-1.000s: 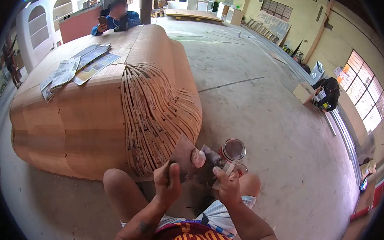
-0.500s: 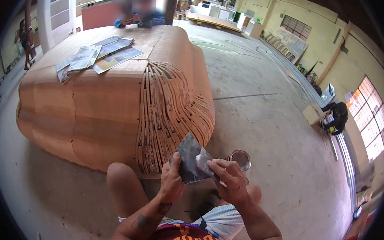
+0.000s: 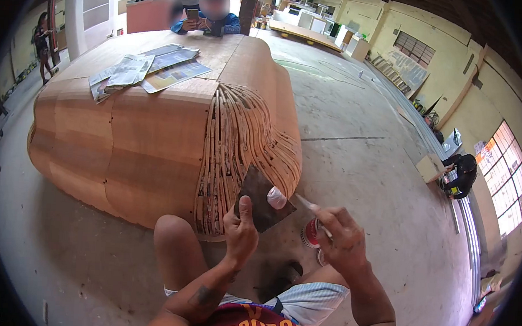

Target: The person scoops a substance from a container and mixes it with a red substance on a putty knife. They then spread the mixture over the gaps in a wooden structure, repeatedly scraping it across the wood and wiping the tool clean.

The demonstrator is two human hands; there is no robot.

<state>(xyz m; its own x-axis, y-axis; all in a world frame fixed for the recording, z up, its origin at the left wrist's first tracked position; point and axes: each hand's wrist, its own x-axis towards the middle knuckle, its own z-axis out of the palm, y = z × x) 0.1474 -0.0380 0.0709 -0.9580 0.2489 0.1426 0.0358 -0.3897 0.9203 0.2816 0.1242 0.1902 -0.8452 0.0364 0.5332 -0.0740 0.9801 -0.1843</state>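
My left hand point(image 3: 241, 236) grips a dark, flat mixing board point(image 3: 257, 209) by its left edge, thumb on top. Near the board's right side sits a pinkish-white lump of putty point(image 3: 276, 198). Just right of the board, my right hand point(image 3: 346, 241) is closed around a putty knife point(image 3: 307, 202), seen nearly edge-on with its pale tip pointing up and left. Beyond the board stands a large rounded wooden form point(image 3: 156, 134), whose near corner point(image 3: 232, 144) is built of curved, layered strips with dark gaps between them.
Newspapers point(image 3: 154, 69) lie on top of the form. Below my right hand, a can with a red label point(image 3: 311, 233) stands on the concrete floor point(image 3: 383, 187). A person in blue point(image 3: 227, 22) holds a phone behind the form; another person in black point(image 3: 464, 173) crouches at right.
My right hand has drawn the putty knife off the board to the right. The putty now stands as a rounded lump. The view has shifted slightly, and the can's red label shows.
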